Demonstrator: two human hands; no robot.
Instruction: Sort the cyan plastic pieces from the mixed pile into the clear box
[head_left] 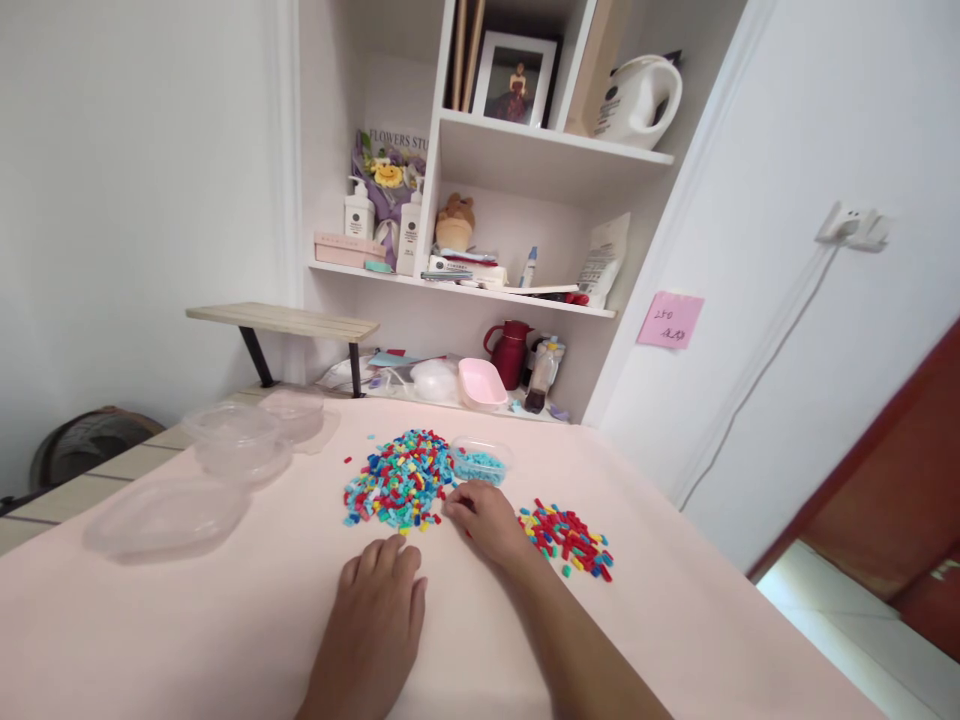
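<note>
A large pile of small mixed-colour building bricks (405, 475) lies on the pink-covered table, mostly blue, red and yellow. My left hand (375, 605) rests palm down just in front of it, fingers stretched out, near a few yellow pieces. At the pile's right edge my right hand (486, 518) is closed, thumb and fingertips together; whatever may be between them is too small to make out. Beyond that hand stands a clear plastic box (501, 452) holding light blue bricks. A smaller, mostly red pile of bricks (570, 540) sits to the right of my right wrist, partly covered by it.
Clear empty plastic containers (169, 515) stand on the left of the table (225, 640). Toward the back are a pink tray (482, 384), a dark red jug (510, 355) and a bottle (541, 378). A small wooden shelf (285, 320) overhangs the left rear.
</note>
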